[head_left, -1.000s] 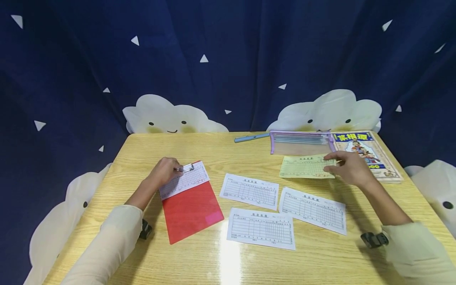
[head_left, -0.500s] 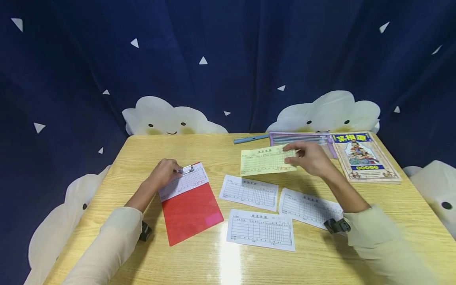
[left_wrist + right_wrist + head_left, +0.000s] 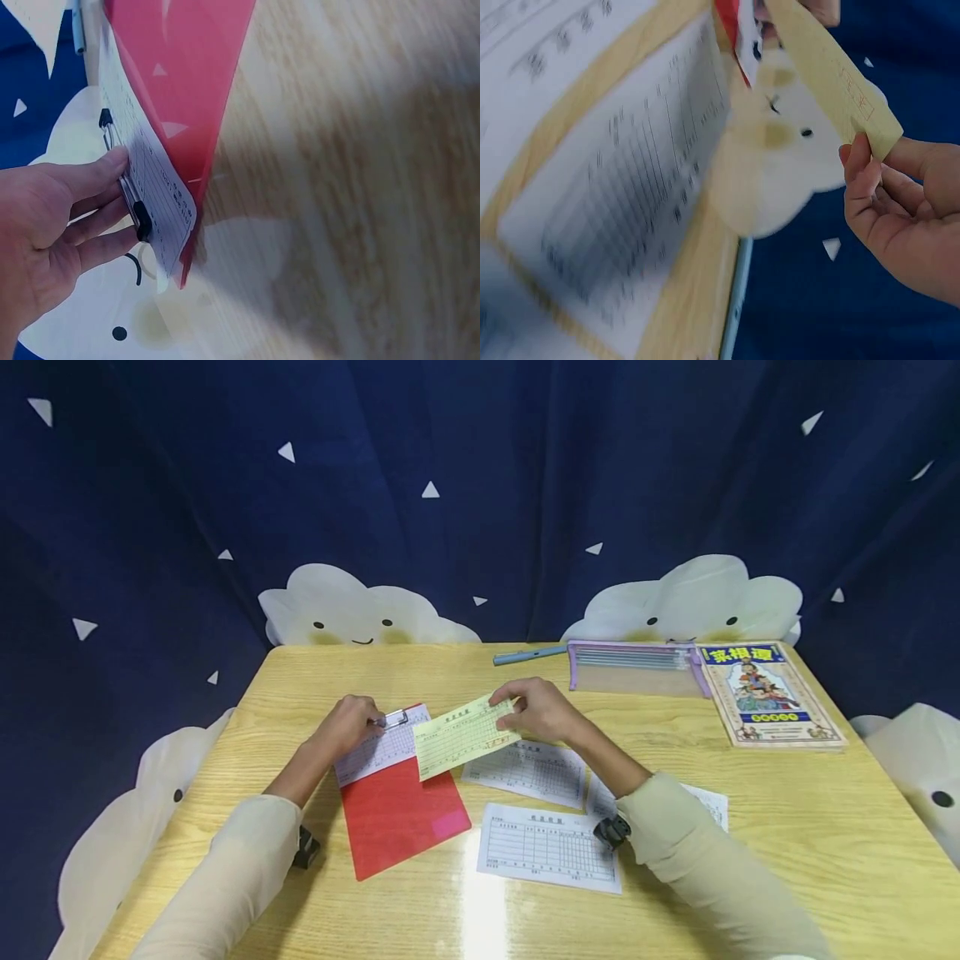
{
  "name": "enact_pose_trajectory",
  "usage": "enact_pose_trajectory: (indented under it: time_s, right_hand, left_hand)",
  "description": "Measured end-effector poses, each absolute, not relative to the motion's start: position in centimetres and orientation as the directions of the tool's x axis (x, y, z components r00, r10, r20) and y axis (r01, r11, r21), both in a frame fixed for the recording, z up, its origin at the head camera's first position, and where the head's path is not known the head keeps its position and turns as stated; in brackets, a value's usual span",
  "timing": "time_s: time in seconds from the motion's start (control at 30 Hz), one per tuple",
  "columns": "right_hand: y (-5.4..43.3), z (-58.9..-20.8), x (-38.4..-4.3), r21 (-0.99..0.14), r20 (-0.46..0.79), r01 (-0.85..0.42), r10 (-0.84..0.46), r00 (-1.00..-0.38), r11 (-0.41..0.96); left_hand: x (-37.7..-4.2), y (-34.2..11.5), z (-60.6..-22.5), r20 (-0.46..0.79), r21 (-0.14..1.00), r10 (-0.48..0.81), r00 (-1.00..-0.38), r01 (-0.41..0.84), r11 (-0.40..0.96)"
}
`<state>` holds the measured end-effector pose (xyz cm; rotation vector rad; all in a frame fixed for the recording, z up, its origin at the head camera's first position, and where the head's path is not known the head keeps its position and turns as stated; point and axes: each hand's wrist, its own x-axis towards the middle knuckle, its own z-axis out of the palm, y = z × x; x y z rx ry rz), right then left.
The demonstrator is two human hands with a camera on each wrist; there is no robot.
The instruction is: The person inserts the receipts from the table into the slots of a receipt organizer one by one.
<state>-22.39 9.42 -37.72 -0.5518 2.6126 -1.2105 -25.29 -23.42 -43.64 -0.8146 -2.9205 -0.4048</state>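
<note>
At the left of the table lies a red clipboard [image 3: 405, 827] with a white printed form [image 3: 367, 757] across its top part. My left hand [image 3: 347, 727] pinches the clipboard's metal clip [image 3: 394, 719]; in the left wrist view, thumb and fingers [image 3: 105, 244] are on the clip [image 3: 127, 187]. My right hand [image 3: 542, 710] holds a yellow printed form [image 3: 457, 739] by its right end, between thumb and fingers. In the head view this form overlaps the clipboard's right edge, and appears raised. White printed forms [image 3: 551, 843] lie below my right hand and forearm.
A second white form [image 3: 536, 777] and a third white form [image 3: 708, 802] are partly covered by my right arm. Along the back edge sit a blue pen [image 3: 528, 655], a purple-edged clear pouch [image 3: 637, 681] and a booklet [image 3: 772, 693]. A dark curtain [image 3: 495, 460] hangs behind.
My right hand has carried the yellow form leftward, from beside the pouch and booklet to the clipboard's right edge, and the form has tilted. My left hand has stayed at the clip.
</note>
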Motion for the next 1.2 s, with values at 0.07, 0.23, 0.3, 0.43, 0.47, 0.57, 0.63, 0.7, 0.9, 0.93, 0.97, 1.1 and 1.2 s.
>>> enact_pose_trajectory:
  time_s: [0.07,0.23,0.3,0.43,0.47,0.57,0.63,0.7,0.9,0.93,0.97,1.1,1.2]
  right_hand:
    - [8.0,-38.3,-22.4,-0.760,-0.052,-0.250,-0.440,-0.897,0.600]
    - [4.5,-39.8,-22.5,-0.734,-0.096,-0.251,-0.463,-0.881,0.631]
    - [3.3,-40.4,-22.6,-0.717,-0.109,-0.249,-0.457,-0.883,0.651]
    - [1.5,-41.2,-22.8,-0.682,-0.139,-0.256,-0.465,-0.874,0.685]
    - [1.1,-41.4,-22.8,-0.675,-0.142,-0.260,-0.468,-0.872,0.690]
    - [0.2,-41.8,-23.0,-0.672,-0.139,-0.264,-0.468,-0.873,0.692]
    - [-0.3,-42.0,-23.2,-0.664,-0.131,-0.263,-0.456,-0.880,0.700]
    - [-0.7,-42.2,-23.3,-0.661,-0.132,-0.254,-0.443,-0.887,0.706]
    - [-1.9,-42.6,-23.7,-0.658,-0.152,-0.232,-0.428,-0.891,0.716]
    - [-2.1,-42.7,-23.8,-0.655,-0.155,-0.229,-0.424,-0.892,0.720]
    - [-2.2,-42.8,-23.9,-0.657,-0.157,-0.219,-0.415,-0.896,0.721]
    - [-2.7,-43.1,-24.3,-0.662,-0.176,-0.178,-0.382,-0.907,0.728]
    - [-2.8,-43.4,-24.6,-0.674,-0.185,-0.166,-0.382,-0.906,0.720]
  left_hand:
    - [-25.3,-23.3,-43.7,0.151,0.233,0.496,-0.855,0.518,0.823]
    - [-25.2,-23.1,-43.6,0.173,0.221,0.508,-0.844,0.536,0.815]
    - [-25.2,-23.1,-43.5,0.172,0.212,0.517,-0.838,0.544,0.812]
    - [-25.1,-23.0,-43.2,0.152,0.217,0.507,-0.849,0.529,0.821]
    - [-25.1,-23.0,-43.1,0.145,0.224,0.499,-0.854,0.520,0.825]
    - [-25.1,-23.0,-43.1,0.121,0.238,0.471,-0.874,0.486,0.841]
    - [-25.0,-23.0,-43.3,0.102,0.242,0.458,-0.883,0.469,0.849]
    - [-24.9,-22.9,-43.5,0.082,0.249,0.443,-0.893,0.449,0.858]
    - [-24.8,-22.9,-44.0,0.101,0.242,0.461,-0.881,0.472,0.848]
    - [-24.8,-23.0,-44.0,0.117,0.234,0.471,-0.875,0.485,0.843]
    - [-24.8,-23.0,-44.0,0.130,0.227,0.477,-0.869,0.495,0.839]
    - [-24.6,-23.0,-44.0,0.165,0.157,0.519,-0.839,0.542,0.826]
    - [-24.4,-23.0,-44.1,0.183,0.121,0.539,-0.822,0.563,0.818]
